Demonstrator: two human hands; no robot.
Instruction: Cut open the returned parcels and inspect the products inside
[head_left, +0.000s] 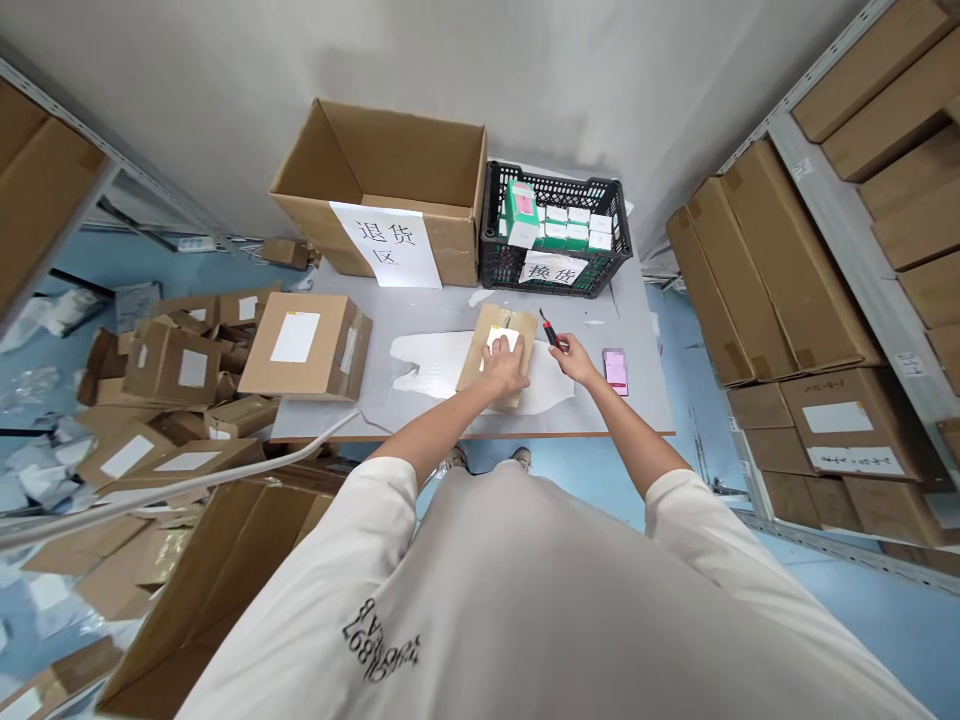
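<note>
My left hand [506, 368] lies with its fingers spread on a small brown cardboard parcel [472, 357], pressing on its white label. A strip of tape runs along the parcel's top. Just right of it, my right hand [571, 358] is closed around a utility knife [550, 333] with a red and black handle. The blade points up and away from me, apart from the parcel. Under the parcel, a worn white sheet [431, 350] covers part of the table [637, 300].
Behind the parcel stand a large open carton [457, 240] and a black crate [495, 262] of green-white boxes. A closed box [300, 350] sits left, a phone [616, 371] right. A pale cable [300, 455] crosses the front left. Discarded cartons [172, 370] cover the left floor; shelving [810, 170] stands right.
</note>
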